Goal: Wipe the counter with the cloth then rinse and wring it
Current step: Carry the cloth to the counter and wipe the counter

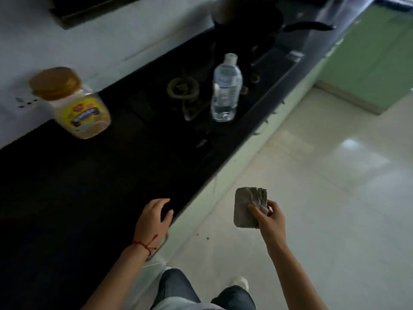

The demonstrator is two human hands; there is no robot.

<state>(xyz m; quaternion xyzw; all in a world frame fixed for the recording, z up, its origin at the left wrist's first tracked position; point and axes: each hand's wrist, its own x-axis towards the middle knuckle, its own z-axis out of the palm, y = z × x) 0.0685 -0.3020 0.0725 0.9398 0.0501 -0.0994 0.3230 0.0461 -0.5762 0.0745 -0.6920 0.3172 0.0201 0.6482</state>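
Note:
A long black counter (pixel 78 186) runs from the lower left to the upper right. My right hand (pixel 271 217) is off the counter, over the floor, and grips a folded grey cloth (pixel 245 206) by its right side. The cloth hangs free of the counter's front edge. My left hand (pixel 154 217) rests with spread fingers on the counter's front edge and holds nothing. A red thread circles that wrist.
A plastic jar with a yellow lid (pixel 73 101) stands at the back left by the wall. A clear water bottle (pixel 225 88) stands on the gas hob (pixel 183 88). A dark pan (pixel 250 16) sits farther along. Pale tiled floor (pixel 324 175) lies to the right.

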